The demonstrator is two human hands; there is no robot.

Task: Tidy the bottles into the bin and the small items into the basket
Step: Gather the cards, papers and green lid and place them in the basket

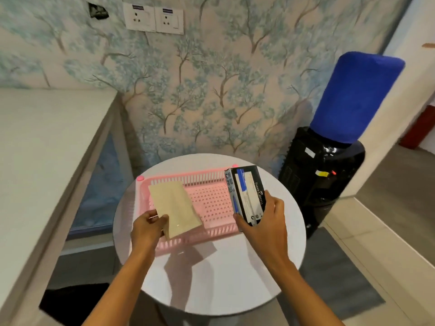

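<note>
A small round white table (211, 278) stands against a wall papered with pale blue-green trees, where two white wall sockets (154, 18) sit high up. To the left runs a long white counter (47, 142). To the right, just beside the table, is a black water dispenser (322, 175) whose bottle is wrapped in a bright blue cover (355, 100). A grey mat (341, 278) lies on the tiled floor below it, and a dark shape at lower left is too dim to identify. On the far half of the table rests a pink basket (211, 180), shallow and rectangular, with slotted walls and a perforated floor. Both bare arms reach in from below. The left hand (147, 229) pinches the near corner of a flat beige packet (175, 205), held tilted over the basket's left part and hiding some of it. The right hand (266, 224) is curled round the lower end of a black box (247, 194), upright at the basket's right end and covering that corner. The box bears a blue and white panel and the words Faber-Castell.
</note>
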